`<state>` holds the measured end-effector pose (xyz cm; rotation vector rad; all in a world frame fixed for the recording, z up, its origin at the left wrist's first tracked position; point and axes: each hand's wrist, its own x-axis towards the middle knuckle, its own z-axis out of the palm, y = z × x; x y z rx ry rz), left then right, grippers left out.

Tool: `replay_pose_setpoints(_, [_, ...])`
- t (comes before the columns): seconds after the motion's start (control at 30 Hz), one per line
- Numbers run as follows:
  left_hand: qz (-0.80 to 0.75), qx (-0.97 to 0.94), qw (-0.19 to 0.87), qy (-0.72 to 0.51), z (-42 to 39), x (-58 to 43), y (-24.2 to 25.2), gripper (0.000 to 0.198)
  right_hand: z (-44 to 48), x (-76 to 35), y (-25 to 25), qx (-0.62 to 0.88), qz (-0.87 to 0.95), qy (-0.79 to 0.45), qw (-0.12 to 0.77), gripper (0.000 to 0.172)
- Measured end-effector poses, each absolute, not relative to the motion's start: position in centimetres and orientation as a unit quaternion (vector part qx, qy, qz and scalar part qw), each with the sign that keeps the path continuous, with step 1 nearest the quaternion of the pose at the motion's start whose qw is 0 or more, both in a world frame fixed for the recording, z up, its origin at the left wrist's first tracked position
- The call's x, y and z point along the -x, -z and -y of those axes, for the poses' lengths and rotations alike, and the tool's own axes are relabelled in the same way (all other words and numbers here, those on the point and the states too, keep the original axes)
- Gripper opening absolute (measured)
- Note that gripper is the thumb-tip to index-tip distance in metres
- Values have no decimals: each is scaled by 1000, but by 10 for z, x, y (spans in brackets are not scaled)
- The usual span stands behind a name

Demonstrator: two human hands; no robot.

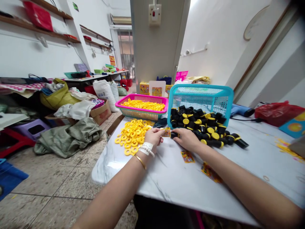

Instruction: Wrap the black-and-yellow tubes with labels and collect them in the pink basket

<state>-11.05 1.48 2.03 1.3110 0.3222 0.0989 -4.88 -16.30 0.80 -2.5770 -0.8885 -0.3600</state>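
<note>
Between thumb and fingers, my left hand pinches a small orange printed sticker. Right beside it, my right hand is closed on a small black cylinder, partly hidden by the fingers. The sticker's edge lies close to the cylinder; whether they touch I cannot tell. Left of my left hand is a heap of yellow rings. Black cylinders with yellow caps spill from a tipped turquoise basket beyond my right hand. Printed sticker sheets lie near my right forearm.
A pink-rimmed basket of yellow pieces stands behind the rings on the white marbled table. Small yellow boxes are behind it. At right lie a blue tool with a cord and a red plastic bag. Sacks fill the left floor.
</note>
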Motion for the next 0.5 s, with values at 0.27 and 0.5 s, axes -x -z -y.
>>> replay_pose_setpoints(0.27, [-125, -488, 861, 67, -13, 113, -26, 16, 189, 74, -27, 728, 172, -77, 659, 54])
replay_pose_setpoints(0.5, [-122, -458, 874, 103, -10, 115, -28, 8, 181, 89, -39, 650, 150, -93, 739, 38])
